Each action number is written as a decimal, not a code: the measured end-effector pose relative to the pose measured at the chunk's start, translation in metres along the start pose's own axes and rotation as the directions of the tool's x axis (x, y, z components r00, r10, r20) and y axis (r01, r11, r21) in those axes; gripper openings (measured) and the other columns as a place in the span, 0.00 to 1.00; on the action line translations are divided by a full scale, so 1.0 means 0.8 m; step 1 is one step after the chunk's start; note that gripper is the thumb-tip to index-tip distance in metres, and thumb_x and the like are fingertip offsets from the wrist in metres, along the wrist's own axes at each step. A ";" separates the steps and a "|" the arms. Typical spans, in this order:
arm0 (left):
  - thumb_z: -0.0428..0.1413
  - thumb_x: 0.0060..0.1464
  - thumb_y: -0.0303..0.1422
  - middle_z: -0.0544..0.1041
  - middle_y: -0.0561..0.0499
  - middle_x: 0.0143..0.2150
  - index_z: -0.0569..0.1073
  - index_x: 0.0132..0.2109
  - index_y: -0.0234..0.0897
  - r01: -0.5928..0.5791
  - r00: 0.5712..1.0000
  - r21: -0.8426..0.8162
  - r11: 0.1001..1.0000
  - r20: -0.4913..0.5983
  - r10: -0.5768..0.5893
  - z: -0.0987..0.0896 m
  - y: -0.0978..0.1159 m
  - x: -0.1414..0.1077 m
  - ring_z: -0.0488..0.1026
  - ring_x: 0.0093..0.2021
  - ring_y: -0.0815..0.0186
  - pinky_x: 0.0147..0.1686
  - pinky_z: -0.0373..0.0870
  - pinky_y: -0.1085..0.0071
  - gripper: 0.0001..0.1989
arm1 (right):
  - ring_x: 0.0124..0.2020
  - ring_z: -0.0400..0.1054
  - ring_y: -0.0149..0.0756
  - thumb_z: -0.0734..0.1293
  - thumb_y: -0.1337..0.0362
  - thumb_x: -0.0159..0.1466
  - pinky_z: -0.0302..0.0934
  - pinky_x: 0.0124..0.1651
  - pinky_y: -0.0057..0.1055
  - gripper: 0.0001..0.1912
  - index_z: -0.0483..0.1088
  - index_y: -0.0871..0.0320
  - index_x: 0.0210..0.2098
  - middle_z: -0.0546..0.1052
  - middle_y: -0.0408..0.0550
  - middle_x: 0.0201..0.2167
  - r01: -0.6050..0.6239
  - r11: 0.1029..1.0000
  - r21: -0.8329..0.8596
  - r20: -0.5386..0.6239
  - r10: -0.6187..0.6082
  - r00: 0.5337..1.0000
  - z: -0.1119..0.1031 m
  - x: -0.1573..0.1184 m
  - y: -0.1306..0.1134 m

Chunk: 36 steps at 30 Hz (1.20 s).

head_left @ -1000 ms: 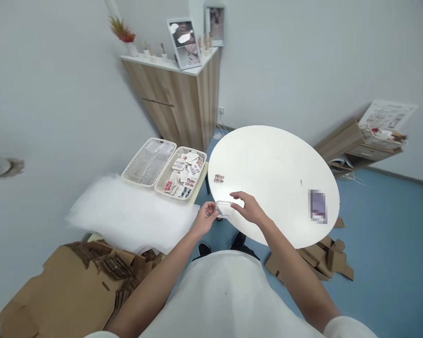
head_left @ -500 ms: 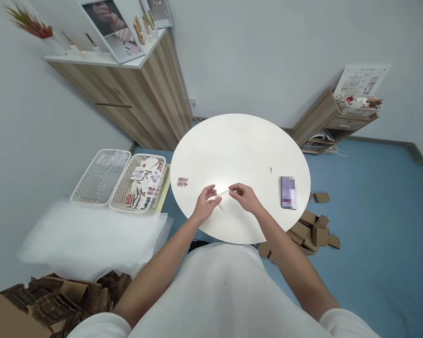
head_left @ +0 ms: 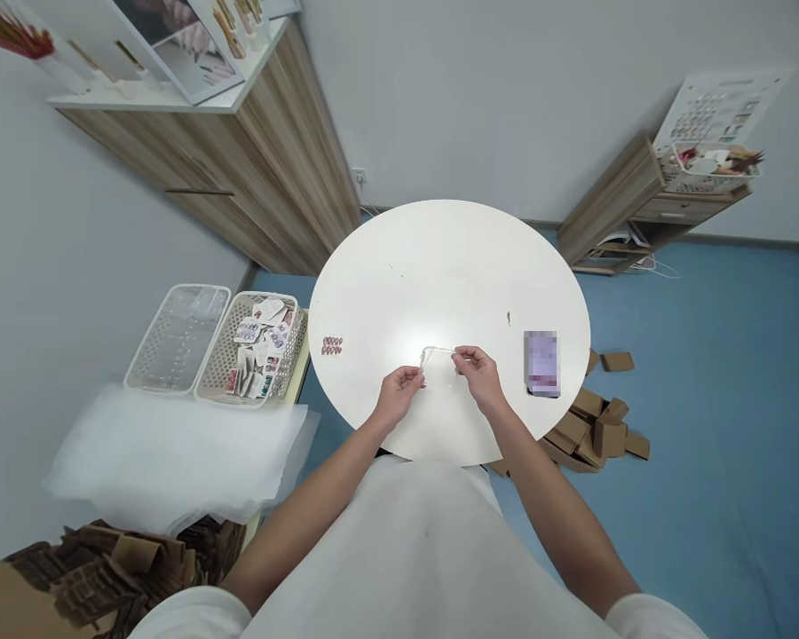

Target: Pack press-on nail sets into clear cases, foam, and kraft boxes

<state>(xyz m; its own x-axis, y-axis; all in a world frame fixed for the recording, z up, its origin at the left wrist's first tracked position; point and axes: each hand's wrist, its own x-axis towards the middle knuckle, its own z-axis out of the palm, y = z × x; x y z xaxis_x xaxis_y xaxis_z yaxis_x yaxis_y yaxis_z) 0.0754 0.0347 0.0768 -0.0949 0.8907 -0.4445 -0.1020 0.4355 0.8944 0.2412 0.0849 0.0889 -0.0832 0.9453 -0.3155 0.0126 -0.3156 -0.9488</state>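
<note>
Over a white table (head_left: 466, 266) on blue floor (head_left: 706, 382), clear case (head_left: 439, 366)

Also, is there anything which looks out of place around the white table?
Brown cardboard pieces lie scattered on the floor right of the table, looking untidy. A small dark scrap on the table also seems stray.

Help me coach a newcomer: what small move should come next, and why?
I'd probably slide the left hand off the clear case toward the small reddish pieces. Both hands hold the case at opposite sides, so the right hand could likely support it alone, and the pieces lie on the white table nearer the left.
</note>
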 end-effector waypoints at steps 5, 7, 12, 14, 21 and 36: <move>0.56 0.44 0.40 0.74 0.48 0.36 0.72 0.38 0.35 -0.057 0.993 0.094 0.994 0.105 0.048 -0.022 0.022 0.018 0.70 0.35 0.68 0.38 0.65 0.69 0.15 | 0.33 0.64 0.31 0.65 0.54 0.51 0.60 0.37 0.31 0.16 0.67 0.56 0.37 0.70 0.48 0.38 0.025 0.996 -0.090 -0.038 -0.029 0.999 0.000 -0.009 -0.009; 0.55 0.45 0.41 0.74 0.48 0.36 0.72 0.39 0.35 -0.101 0.983 0.132 0.986 0.168 0.078 -0.031 0.031 0.022 0.70 0.35 0.67 0.39 0.65 0.69 0.16 | 0.34 0.64 0.32 0.66 0.54 0.51 0.60 0.36 0.31 0.17 0.67 0.55 0.37 0.70 0.48 0.39 0.039 0.990 -0.137 -0.051 -0.046 0.998 0.002 -0.016 -0.013; 0.53 0.47 0.41 0.75 0.49 0.33 0.73 0.40 0.36 -0.164 0.952 0.178 0.970 0.287 0.108 -0.047 0.044 0.034 0.70 0.35 0.66 0.37 0.64 0.70 0.16 | 0.28 0.62 0.30 0.66 0.54 0.51 0.58 0.33 0.30 0.14 0.69 0.56 0.32 0.71 0.45 0.29 0.038 0.985 -0.171 -0.087 -0.054 0.995 0.020 -0.036 -0.007; 0.53 0.47 0.41 0.74 0.49 0.31 0.73 0.41 0.36 -0.172 0.946 0.179 0.969 0.303 0.112 -0.051 0.043 0.038 0.70 0.34 0.66 0.37 0.64 0.69 0.16 | 0.28 0.62 0.30 0.66 0.54 0.51 0.58 0.33 0.30 0.13 0.68 0.56 0.31 0.71 0.44 0.28 0.026 0.990 -0.139 -0.125 -0.044 0.991 0.029 -0.046 0.000; 0.54 0.46 0.42 0.72 0.51 0.27 0.73 0.40 0.35 -0.141 0.927 0.124 0.982 0.365 0.087 -0.045 0.026 0.037 0.69 0.31 0.69 0.37 0.65 0.69 0.17 | 0.28 0.63 0.30 0.67 0.55 0.50 0.59 0.34 0.30 0.14 0.66 0.56 0.31 0.71 0.44 0.29 -0.021 0.997 -0.079 -0.160 0.008 0.987 0.031 -0.074 0.012; 0.64 0.29 0.44 0.64 0.44 0.50 0.54 0.58 0.43 -0.555 0.806 0.451 0.699 0.500 0.318 -0.021 0.036 0.013 0.64 0.48 0.57 0.47 0.61 0.60 0.48 | 0.23 0.59 0.26 0.67 0.57 0.50 0.56 0.30 0.28 0.12 0.63 0.55 0.29 0.66 0.39 0.24 -0.071 0.992 0.101 -0.022 0.074 0.997 -0.023 -0.062 0.004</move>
<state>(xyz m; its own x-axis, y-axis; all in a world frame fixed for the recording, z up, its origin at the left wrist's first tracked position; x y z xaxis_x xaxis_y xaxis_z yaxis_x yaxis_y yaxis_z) 0.0550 0.0541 0.0974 0.3859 0.9212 -0.0493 0.4279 -0.1314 0.8942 0.2638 0.0386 0.1009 -0.0606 0.9210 -0.3848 -0.0821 -0.3888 -0.9177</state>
